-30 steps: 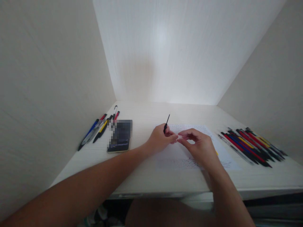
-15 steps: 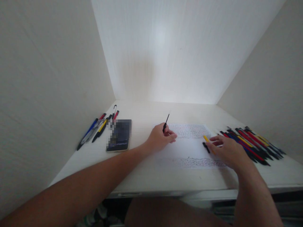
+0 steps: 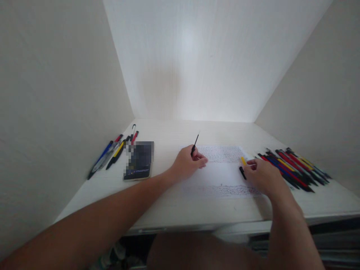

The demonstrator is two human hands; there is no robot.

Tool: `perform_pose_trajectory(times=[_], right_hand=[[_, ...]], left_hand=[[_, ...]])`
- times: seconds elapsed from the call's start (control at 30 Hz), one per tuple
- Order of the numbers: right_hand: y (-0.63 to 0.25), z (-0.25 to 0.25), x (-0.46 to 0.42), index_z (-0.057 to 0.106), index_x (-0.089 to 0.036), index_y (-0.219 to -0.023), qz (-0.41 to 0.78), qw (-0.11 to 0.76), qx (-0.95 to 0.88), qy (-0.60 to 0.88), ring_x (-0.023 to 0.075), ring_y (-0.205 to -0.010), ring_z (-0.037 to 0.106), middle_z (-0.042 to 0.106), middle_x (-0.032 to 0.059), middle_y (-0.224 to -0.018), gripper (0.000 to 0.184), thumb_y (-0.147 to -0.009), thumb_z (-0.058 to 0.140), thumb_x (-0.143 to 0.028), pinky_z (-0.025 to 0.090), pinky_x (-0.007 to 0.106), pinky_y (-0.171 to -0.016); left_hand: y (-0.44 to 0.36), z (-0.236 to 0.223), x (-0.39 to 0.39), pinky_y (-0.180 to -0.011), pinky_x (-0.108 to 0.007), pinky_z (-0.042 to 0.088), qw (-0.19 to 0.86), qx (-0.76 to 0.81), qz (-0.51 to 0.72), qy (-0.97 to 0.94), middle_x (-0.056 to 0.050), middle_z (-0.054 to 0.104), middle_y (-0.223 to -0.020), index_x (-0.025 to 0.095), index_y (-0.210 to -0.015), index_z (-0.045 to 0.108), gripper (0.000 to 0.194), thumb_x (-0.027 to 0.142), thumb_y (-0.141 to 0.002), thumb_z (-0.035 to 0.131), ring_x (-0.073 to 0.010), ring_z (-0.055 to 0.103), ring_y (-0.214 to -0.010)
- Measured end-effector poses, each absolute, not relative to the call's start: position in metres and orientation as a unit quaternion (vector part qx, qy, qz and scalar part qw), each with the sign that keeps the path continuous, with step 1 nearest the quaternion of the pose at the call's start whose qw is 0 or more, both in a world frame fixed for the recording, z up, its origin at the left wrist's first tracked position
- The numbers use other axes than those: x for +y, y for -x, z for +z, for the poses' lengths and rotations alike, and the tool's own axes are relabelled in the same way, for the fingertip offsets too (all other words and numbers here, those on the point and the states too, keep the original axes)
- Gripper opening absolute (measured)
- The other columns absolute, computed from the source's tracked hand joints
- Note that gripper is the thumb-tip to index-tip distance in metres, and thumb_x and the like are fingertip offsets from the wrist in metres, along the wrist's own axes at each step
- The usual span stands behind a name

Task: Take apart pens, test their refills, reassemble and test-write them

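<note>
My left hand (image 3: 189, 162) is closed over the left part of a written sheet of paper (image 3: 222, 174). Its fingers grip a thin pen refill (image 3: 195, 141) with a dark stem and thicker black lower part, tilted up and away. At the sheet's right side, my right hand (image 3: 261, 174) has its thumb and fingers closed on a yellow pen barrel (image 3: 243, 161), whose lower part the fingers hide. Just left of that hand a short black pen piece (image 3: 242, 173), perhaps a cap or grip, lies on the paper.
A row of red, blue, yellow and black pens (image 3: 294, 168) lies on the right of the white desk (image 3: 168, 210). More pens (image 3: 111, 152) lie along the left wall. A dark phone (image 3: 140, 160), partly pixelated, sits left of the paper. Panels enclose the back and sides.
My right fingers have drawn closer together around the yellow barrel, and the hand has shifted slightly left. My left hand keeps the refill in much the same pose. The whole view has shifted slightly.
</note>
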State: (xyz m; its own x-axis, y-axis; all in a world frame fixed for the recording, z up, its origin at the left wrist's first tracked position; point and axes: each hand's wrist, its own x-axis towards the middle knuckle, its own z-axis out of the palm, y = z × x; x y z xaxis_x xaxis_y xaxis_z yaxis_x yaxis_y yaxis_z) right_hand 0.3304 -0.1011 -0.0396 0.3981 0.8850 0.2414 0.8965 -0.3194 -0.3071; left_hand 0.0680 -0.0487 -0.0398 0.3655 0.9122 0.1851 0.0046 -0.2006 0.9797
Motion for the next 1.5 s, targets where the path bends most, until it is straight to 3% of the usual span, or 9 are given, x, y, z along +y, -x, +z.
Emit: perform_pose_trajectory(times=[0.1, 0.17, 0.27, 0.37, 0.5, 0.63, 0.9, 1.13, 1.5], right_hand=[[-0.325, -0.036, -0.102, 0.068, -0.01, -0.108, 0.049, 0.331, -0.531, 0.778, 0.0242, -0.07, 0.065, 0.07, 0.0117, -0.079, 0.035, -0.079, 0.057, -0.027, 0.046, 0.036, -0.065], [-0.316, -0.031, -0.104, 0.061, -0.012, -0.12, 0.167, 0.463, -0.505, 0.709, 0.0188, -0.059, 0.059, 0.066, 0.0051, -0.072, 0.045, -0.08, 0.059, -0.031, 0.045, 0.032, -0.057], [-0.293, -0.021, -0.104, 0.056, -0.018, -0.121, 0.333, 0.6, -0.436, 0.582, 0.0134, -0.051, 0.052, 0.059, -0.0018, -0.066, 0.047, -0.077, 0.063, -0.033, 0.041, 0.027, -0.048], [-0.268, -0.017, -0.101, 0.053, -0.022, -0.116, 0.415, 0.659, -0.365, 0.511, 0.0118, -0.054, 0.054, 0.058, -0.0023, -0.07, 0.045, -0.073, 0.067, -0.026, 0.043, 0.024, -0.048], [-0.244, -0.022, -0.093, 0.051, -0.023, -0.107, 0.459, 0.667, -0.33, 0.486, 0.0133, -0.061, 0.061, 0.061, -0.0008, -0.075, 0.039, -0.072, 0.068, -0.023, 0.054, 0.026, -0.058], [-0.231, -0.025, -0.091, 0.053, -0.021, -0.103, 0.456, 0.668, -0.333, 0.484, 0.0141, -0.063, 0.064, 0.063, -0.0003, -0.073, 0.035, -0.072, 0.069, -0.021, 0.058, 0.029, -0.066], [-0.232, -0.023, -0.092, 0.057, -0.021, -0.099, 0.449, 0.683, -0.302, 0.492, 0.0145, -0.063, 0.066, 0.066, 0.0012, -0.073, 0.033, -0.07, 0.072, -0.019, 0.06, 0.028, -0.065], [-0.229, -0.028, -0.093, 0.057, -0.02, -0.1, 0.433, 0.658, -0.374, 0.489, 0.0157, -0.065, 0.067, 0.067, 0.0015, -0.075, 0.036, -0.071, 0.075, -0.028, 0.06, 0.033, -0.072], [-0.231, -0.03, -0.091, 0.059, -0.02, -0.101, 0.415, 0.664, -0.374, 0.497, 0.0157, -0.065, 0.065, 0.067, 0.001, -0.071, 0.037, -0.07, 0.077, -0.029, 0.058, 0.033, -0.072]], left_hand=[[-0.068, -0.039, -0.049, -0.052, -0.025, 0.049, 0.511, 0.358, 0.442, -0.645, -0.003, 0.069, -0.072, 0.022, -0.068, 0.032, 0.039, 0.02, -0.073, 0.071, -0.0132, 0.065, -0.057], [-0.068, -0.037, -0.051, -0.051, -0.025, 0.048, 0.501, 0.357, 0.448, -0.648, -0.003, 0.069, -0.069, 0.022, -0.066, 0.033, 0.04, 0.021, -0.072, 0.072, -0.0133, 0.064, -0.056], [-0.069, -0.033, -0.056, -0.052, -0.026, 0.049, 0.495, 0.349, 0.457, -0.652, -0.003, 0.069, -0.068, 0.022, -0.064, 0.034, 0.039, 0.021, -0.072, 0.073, -0.0144, 0.064, -0.058], [-0.07, -0.027, -0.061, -0.055, -0.028, 0.051, 0.486, 0.343, 0.467, -0.654, -0.003, 0.07, -0.069, 0.022, -0.065, 0.037, 0.038, 0.022, -0.072, 0.074, -0.0149, 0.065, -0.059], [-0.07, -0.022, -0.063, -0.06, -0.03, 0.053, 0.468, 0.35, 0.492, -0.645, -0.002, 0.071, -0.072, 0.022, -0.067, 0.038, 0.038, 0.022, -0.071, 0.076, -0.0163, 0.066, -0.064], [-0.07, -0.023, -0.061, -0.063, -0.03, 0.053, 0.441, 0.357, 0.521, -0.638, -0.003, 0.072, -0.075, 0.022, -0.068, 0.039, 0.037, 0.021, -0.071, 0.076, -0.0166, 0.067, -0.069], [-0.069, -0.029, -0.056, -0.063, -0.03, 0.051, 0.405, 0.372, 0.522, -0.652, -0.002, 0.072, -0.078, 0.022, -0.068, 0.033, 0.04, 0.019, -0.074, 0.073, -0.0155, 0.067, -0.068], [-0.068, -0.033, -0.054, -0.062, -0.029, 0.049, 0.398, 0.374, 0.514, -0.662, -0.002, 0.072, -0.077, 0.022, -0.068, 0.034, 0.04, 0.02, -0.074, 0.074, -0.016, 0.067, -0.069], [-0.069, -0.034, -0.054, -0.061, -0.028, 0.049, 0.402, 0.368, 0.518, -0.659, -0.001, 0.072, -0.078, 0.022, -0.068, 0.033, 0.04, 0.02, -0.074, 0.073, -0.0155, 0.067, -0.069]])
